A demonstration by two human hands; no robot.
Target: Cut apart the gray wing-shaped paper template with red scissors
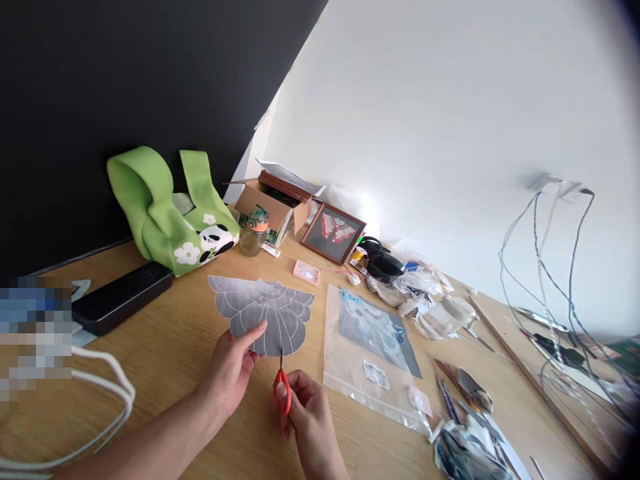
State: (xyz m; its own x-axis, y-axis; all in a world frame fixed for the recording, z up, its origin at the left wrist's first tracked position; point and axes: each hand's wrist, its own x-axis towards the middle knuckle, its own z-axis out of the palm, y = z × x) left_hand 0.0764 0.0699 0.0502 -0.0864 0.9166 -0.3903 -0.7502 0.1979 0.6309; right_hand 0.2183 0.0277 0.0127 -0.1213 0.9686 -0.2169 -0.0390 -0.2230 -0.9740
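A grey paper cutout [265, 310] with white outlined, scalloped wing shapes is held above the wooden table. My left hand [233, 367] pinches its lower left edge, thumb on top and fingers beneath. In my right hand [307, 407] is a pair of scissors [283, 392] with orange handles, my fingers through the loops. Their blades point away from me and meet the cutout's bottom edge near its middle line. Most of the blade length is hidden at the paper.
On the wooden table [175, 340] lie a clear plastic bag [370, 340], a black case [125, 293] and a pink box [307, 272]. Farther back are a green panda bag [175, 220], a glass jar [253, 237], a cardboard box [270, 207] and a framed butterfly [334, 232]. Cables hang at right.
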